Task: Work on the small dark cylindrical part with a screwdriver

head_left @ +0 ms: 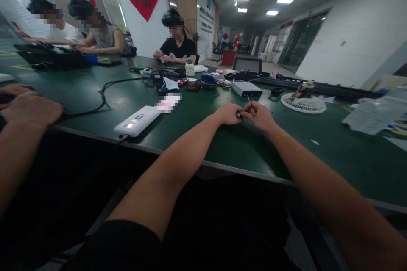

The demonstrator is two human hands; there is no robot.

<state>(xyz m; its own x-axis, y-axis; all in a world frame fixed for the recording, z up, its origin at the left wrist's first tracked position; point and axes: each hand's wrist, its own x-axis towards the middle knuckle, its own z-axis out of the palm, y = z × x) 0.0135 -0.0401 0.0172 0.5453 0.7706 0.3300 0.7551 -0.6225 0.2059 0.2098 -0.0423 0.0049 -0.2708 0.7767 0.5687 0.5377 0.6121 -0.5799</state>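
Over the green table [190, 129], my left hand [229, 114] is closed around a small dark round part [239, 114]. My right hand [260, 115] meets it from the right, fingers pinched on a small brownish piece [253, 112] with a thin shaft pointing up. Both hands nearly touch at the fingertips. What exactly the two small parts are is too small to tell. Behind my hands sits a silver-white box [247, 89]. A white power bank [138, 121] with a cable lies to the left.
A white fan grille [303, 103] lies at the right, near clear plastic bags [378, 112]. Another person's hands [32, 103] rest at the left edge. A black cable [102, 93] crosses the table. Across it, a seated person [178, 46] faces me behind a bottle [190, 67].
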